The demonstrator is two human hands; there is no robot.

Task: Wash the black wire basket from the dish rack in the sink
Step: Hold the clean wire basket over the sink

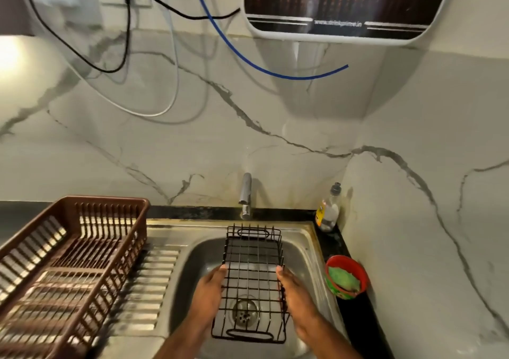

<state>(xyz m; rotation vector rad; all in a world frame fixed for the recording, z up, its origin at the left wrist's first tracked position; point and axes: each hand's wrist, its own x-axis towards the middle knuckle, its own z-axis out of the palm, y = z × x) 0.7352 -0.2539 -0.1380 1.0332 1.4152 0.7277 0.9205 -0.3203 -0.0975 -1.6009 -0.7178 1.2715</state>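
1. Writing shows on the wall-mounted appliance (347, 5), a web address too blurred to read; the soap bottle (327, 212) bears a yellow label, also unreadable.
2. The brown dish rack (68, 270) sits on the desk at the left.
3. The black wire basket (252, 278) hangs over the sink (311, 248), its long axis running from the person toward the tap (246, 196), open side up.
4. The left hand (209, 289) grips its left side, fingers underneath and thumb at the rim.
5. The right hand (296, 292) grips the right side likewise.

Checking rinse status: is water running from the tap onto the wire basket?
No, the tap shows no stream above the black wire basket held over the sink.
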